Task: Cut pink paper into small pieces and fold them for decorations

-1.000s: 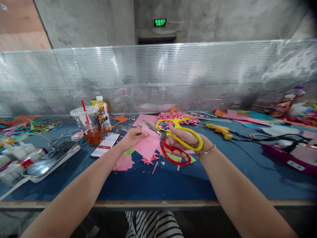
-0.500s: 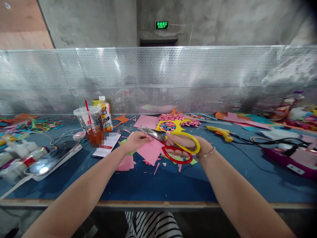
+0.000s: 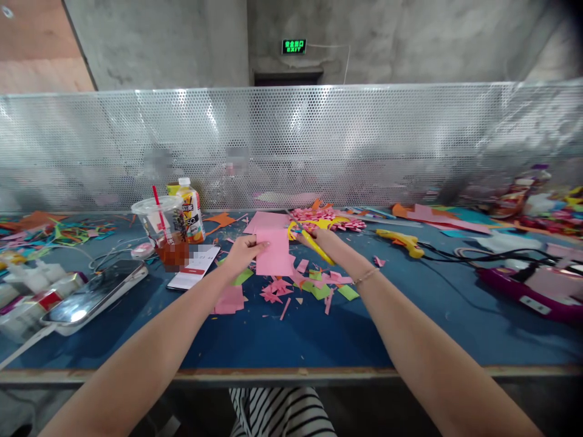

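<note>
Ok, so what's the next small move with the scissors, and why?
I'd probably line the scissors up with the right edge of the paper: the left hand pinches its left side, fingers clear of that edge, and the right hand holds the scissors close by. Whether scissors and paper touch is hard to tell.

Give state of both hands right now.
Left hand: closed, pinching the pink paper.
Right hand: holding the scissors, fingers mostly hidden.
</note>
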`<state>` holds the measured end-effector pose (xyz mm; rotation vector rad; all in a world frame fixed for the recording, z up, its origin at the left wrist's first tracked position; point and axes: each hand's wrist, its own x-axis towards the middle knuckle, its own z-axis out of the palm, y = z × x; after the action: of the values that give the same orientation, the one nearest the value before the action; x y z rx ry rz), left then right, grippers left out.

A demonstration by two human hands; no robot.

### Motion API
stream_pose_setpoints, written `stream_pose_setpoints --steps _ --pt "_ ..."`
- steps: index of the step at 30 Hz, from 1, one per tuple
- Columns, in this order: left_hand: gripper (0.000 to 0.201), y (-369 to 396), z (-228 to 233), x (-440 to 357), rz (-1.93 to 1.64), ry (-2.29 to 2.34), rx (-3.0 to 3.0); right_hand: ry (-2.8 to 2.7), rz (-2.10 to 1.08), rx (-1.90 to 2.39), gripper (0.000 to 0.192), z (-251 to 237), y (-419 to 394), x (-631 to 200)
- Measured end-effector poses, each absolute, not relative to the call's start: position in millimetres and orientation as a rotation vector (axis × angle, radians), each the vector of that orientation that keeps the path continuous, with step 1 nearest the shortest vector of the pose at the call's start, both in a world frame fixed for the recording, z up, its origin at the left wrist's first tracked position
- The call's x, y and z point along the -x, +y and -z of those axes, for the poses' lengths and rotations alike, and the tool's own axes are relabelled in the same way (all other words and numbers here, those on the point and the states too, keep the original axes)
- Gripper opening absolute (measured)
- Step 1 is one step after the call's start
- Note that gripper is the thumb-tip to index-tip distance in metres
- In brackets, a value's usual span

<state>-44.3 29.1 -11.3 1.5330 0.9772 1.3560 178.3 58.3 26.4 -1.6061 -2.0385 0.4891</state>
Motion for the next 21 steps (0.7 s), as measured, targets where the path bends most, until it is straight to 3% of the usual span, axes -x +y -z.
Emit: stream_pose_setpoints --steps 4,11,16,19,21 --pt "0.033 28.7 12.1 44.4 -1.341 0.954 -1.518 -2.271 -0.228 1.721 0.021 -10.5 66.1 -182.8" --pt "0.033 29.7 13.5 43.6 -1.396 0.947 -1.496 -2.275 -0.148 1.761 0.024 -7.4 67.4 -180.8" --pt "0.043 30.6 14.4 43.4 -1.387 0.937 -1.464 -1.893 -0.67 1.483 0.019 -7.9 62.8 -166.6" --pt "0.044 32.0 15.6 43.7 -1.394 0.933 -1.485 -1.661 -1.011 1.169 0.027 -7.8 54.2 -154.4" --pt "0.043 32.9 16.4 43.2 -1.397 0.936 -1.491 -1.605 -1.079 1.046 0.035 -6.6 50.8 -148.3"
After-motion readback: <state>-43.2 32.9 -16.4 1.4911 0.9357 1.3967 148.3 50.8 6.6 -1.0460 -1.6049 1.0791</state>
